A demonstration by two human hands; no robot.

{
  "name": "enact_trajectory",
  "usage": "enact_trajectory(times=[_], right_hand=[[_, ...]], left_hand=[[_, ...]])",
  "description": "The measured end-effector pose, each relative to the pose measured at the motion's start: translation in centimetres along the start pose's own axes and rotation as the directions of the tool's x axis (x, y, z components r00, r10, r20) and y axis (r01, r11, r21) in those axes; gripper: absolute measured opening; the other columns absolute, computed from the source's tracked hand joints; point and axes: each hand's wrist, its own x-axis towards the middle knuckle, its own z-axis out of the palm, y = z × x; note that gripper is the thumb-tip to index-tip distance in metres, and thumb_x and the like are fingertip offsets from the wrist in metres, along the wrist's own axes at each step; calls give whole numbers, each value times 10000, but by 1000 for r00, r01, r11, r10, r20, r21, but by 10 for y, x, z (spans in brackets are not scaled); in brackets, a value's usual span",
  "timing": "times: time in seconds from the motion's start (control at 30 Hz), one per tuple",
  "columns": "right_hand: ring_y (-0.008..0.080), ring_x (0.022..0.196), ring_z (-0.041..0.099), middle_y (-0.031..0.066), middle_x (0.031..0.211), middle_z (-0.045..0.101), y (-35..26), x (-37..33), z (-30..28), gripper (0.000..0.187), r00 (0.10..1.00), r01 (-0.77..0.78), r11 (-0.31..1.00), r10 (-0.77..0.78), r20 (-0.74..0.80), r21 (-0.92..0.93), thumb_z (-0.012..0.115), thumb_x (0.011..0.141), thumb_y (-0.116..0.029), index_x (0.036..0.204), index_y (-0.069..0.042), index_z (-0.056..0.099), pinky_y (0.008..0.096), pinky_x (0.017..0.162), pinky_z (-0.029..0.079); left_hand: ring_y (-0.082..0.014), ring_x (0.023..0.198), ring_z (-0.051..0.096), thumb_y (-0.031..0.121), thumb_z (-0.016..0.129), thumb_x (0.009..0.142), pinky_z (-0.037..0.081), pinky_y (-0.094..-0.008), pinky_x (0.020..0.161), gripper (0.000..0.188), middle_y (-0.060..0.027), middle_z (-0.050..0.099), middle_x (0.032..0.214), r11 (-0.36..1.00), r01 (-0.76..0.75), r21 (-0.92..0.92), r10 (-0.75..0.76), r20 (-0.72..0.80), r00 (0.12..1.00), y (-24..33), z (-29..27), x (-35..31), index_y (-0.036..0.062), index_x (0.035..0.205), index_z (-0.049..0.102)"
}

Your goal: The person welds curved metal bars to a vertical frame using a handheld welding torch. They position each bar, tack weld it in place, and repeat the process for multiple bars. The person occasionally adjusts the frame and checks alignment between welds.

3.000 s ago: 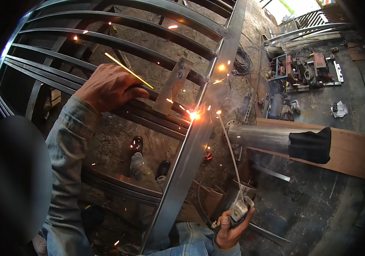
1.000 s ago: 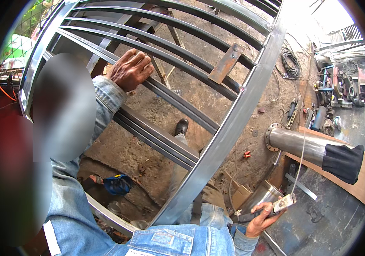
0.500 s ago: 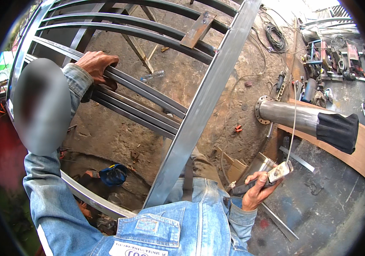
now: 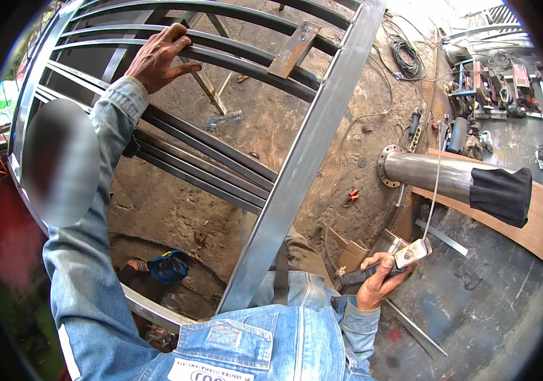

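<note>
Metal frame point(image 4: 41, 65): slants across the left and middle of the view, its long bars curving from the left rail down and rightward to the right rail point(image 4: 284, 178).
Left hand point(image 4: 160, 57): lies palm-down over the upper bars point(image 4: 246, 68), near the frame's left rail, fingers partly spread and thumb standing out to the right; how firmly it presses cannot be told.
Lower bars point(image 4: 214, 147): grouped close together, pointing down and right toward the right rail.
Flat plate point(image 4: 295, 49): rests across the upper bars just beside the right rail, long axis leaning up and right.
Right rail: long axis runs from the far end at upper right to the near end, close to the denim jacket point(image 4: 233, 340).
Right hand point(image 4: 378, 279): wraps around the electrode holder point(image 4: 411, 254), right of the right rail's near end; the holder's head points up and right.
Rod point(image 4: 435, 190): rises from the holder's head, nearly upright, tip leaning slightly right.
Floor point(image 4: 316, 184): brown, rough and stained, with red-handled pliers point(image 4: 353, 195) lying right of the rail.
Flanged pipe point(image 4: 430, 173): points rightward over a brown board point(image 4: 535, 232), black cloth point(image 4: 500, 197) covering its right end.
Dark surface point(image 4: 494, 286): scuffed, extending along the right side.
</note>
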Motion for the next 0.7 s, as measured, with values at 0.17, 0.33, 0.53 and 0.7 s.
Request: enact_trajectory(times=[0.17,0.33,0.53,0.7], right_hand=[[137,647,516,80,795,520,-1,0,0,634,999,-27,999,27,23,16,512,1078,-410,1540,-94,213,314,561,484],[146,653,523,89,821,525,-2,-1,2,651,998,-46,998,44,37,46,536,1068,-403,1533,-73,223,325,559,492],[137,664,523,81,822,524,-7,-5,3,645,999,7,1000,-7,32,13,545,1061,-427,1525,-91,246,316,558,501],[134,658,520,80,808,524,-1,-4,4,636,1000,-24,999,25,-16,22,528,1070,-421,1535,-98,237,320,569,494]], left_hand=[[-328,821,685,633,733,824,574,-449,822,695,-114,626,980,953,218,-209,-178,194,965,-5,9,6,-20,1063,710],[-295,742,683,699,631,870,554,-471,716,665,-146,647,745,997,1,-80,6,86,996,-10,16,10,37,857,690],[-299,538,579,728,579,888,477,-445,551,686,-112,576,586,999,-13,-48,33,462,886,-22,17,17,59,779,681],[-389,739,658,375,799,835,494,-489,654,367,-159,650,756,961,-2,-278,108,367,924,-16,4,7,56,903,632]])
